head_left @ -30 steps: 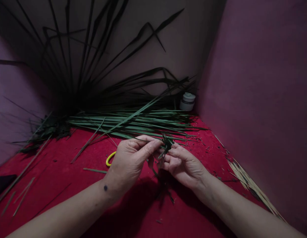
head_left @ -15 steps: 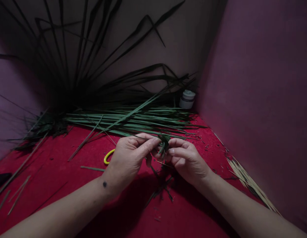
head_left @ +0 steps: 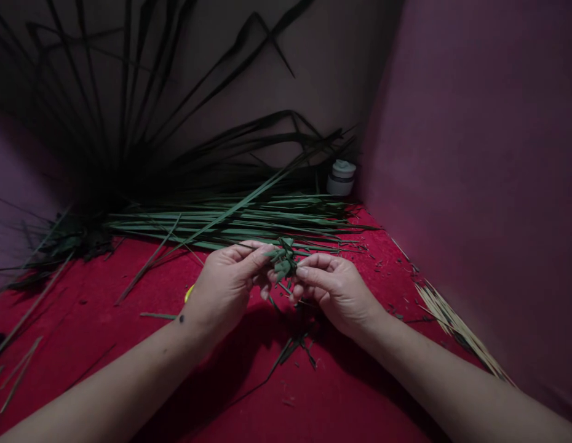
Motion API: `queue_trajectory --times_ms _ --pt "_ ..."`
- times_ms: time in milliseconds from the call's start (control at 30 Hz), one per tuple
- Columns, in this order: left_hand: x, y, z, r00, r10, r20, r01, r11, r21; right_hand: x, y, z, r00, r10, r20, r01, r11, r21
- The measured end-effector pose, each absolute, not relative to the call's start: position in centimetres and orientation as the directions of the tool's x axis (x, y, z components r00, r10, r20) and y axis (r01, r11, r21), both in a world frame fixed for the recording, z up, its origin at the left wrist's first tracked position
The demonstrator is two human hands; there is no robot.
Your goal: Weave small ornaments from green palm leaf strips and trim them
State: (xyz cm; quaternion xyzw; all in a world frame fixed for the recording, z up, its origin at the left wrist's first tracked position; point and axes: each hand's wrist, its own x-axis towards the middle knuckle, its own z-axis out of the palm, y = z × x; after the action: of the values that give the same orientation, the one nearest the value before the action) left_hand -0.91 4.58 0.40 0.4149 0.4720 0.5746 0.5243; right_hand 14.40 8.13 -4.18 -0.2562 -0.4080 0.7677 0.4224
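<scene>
A small folded green leaf piece (head_left: pixel 284 259) is held between both hands above a red cloth. My left hand (head_left: pixel 233 277) pinches its left side between thumb and fingers. On the other side, my right hand (head_left: pixel 332 286) grips its right edge and lower part with closed fingertips. Behind the hands lies a pile of long green leaf strips (head_left: pixel 221 221). Dark leaf scraps (head_left: pixel 290 351) rest on the cloth below the piece. A bit of a yellow ring (head_left: pixel 189 293) shows beside my left wrist, mostly hidden by it.
Thin pale sticks (head_left: pixel 461 329) lie by the right wall. A white lidded container (head_left: pixel 341 178) stands in the back corner. Dark long leaves (head_left: pixel 143 117) fan up the back wall. Loose stalks (head_left: pixel 30 369) lie on the red cloth (head_left: pixel 143 344) at left.
The view has shifted, so the surroundings sit further left. The leaf piece is turned and shows more of its folded points. My left hand covers more of the yellow ring.
</scene>
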Motion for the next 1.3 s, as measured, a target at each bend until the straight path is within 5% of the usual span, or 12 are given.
queue_trajectory --times_ms 767,1300 --pt "-1.0 4.6 -0.3 -0.141 0.989 -0.053 -0.12 0.036 0.992 14.2 7.9 -3.7 -0.44 0.898 0.017 -0.297 -0.127 -0.946" --pt "-1.9 5.0 -0.9 -0.06 0.992 -0.116 -0.192 0.102 0.976 14.4 8.1 -3.7 -0.566 0.824 0.015 -0.368 -0.236 -0.899"
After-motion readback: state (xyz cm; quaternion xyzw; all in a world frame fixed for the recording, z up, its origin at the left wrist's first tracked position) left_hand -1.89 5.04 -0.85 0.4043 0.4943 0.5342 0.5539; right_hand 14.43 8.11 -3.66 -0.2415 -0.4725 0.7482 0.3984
